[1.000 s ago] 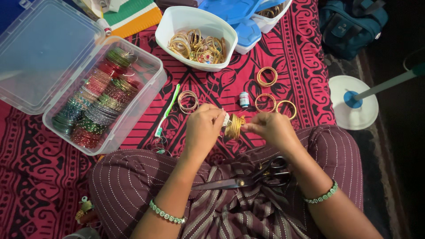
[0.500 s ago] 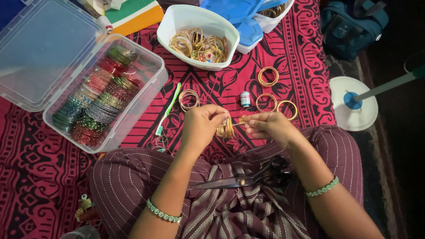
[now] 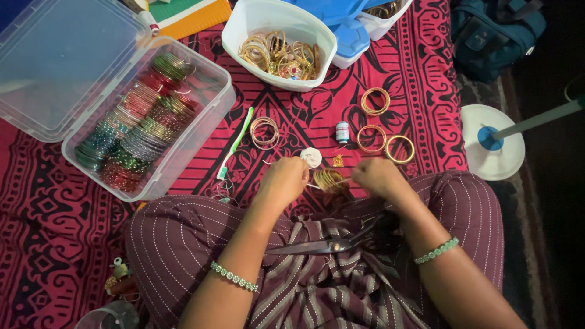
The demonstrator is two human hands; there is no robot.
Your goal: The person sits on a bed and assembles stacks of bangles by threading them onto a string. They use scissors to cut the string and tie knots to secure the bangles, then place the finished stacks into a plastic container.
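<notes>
Red patterned cloth [image 3: 396, 67] carries clear bangle box [image 3: 207, 131], white bowl [image 3: 241, 27], loose gold bangles [image 3: 375, 101], thread spool [image 3: 342, 131], green toothbrush [image 3: 236, 141].

Gold bangles [image 3: 329, 180] are glinting between the grips; beyond them a red-and-black patterned cloth [image 3: 420, 73] is spreading. Below, maroon trousers [image 3: 183, 244] are showing white dotted stripes; wrist bracelets [image 3: 233, 276] are shining green.

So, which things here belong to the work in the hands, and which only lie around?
In the work:
- left hand and right hand, both on the stack of gold bangles
- small white spool close by the left hand

Lying about:
- scissors on the lap
- clear box of coloured bangles
- white tub of gold bangles
- green toothbrush
</notes>
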